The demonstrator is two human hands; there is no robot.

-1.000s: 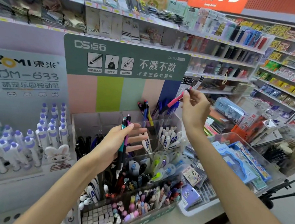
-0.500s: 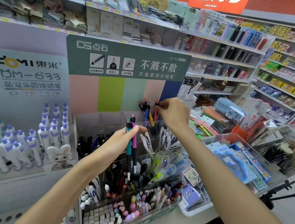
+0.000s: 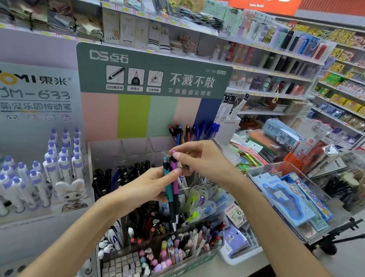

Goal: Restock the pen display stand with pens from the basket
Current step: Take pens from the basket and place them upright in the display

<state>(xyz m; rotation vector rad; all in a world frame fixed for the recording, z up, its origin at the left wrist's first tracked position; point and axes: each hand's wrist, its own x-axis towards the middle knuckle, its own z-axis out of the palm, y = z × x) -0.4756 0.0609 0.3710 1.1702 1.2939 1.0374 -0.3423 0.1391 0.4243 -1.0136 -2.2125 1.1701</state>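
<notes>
We see the pen display stand (image 3: 129, 154) partly hidden behind both arms. Our left hand (image 3: 145, 186) grips two pens (image 3: 171, 194), teal and purple, upright before the stand, tips down. Our right hand (image 3: 200, 157) pinches the purple pen's top; the fingertips blur together.

left hand (image 3: 145, 186) holding pens (image 3: 171, 190), right hand (image 3: 202, 159) pinching

We saw open air above the stand's empty rear compartments (image 3: 129, 150); dark pens (image 3: 121, 177) crowded the left tier, red and blue pens (image 3: 191, 132) filled the back right.
</notes>
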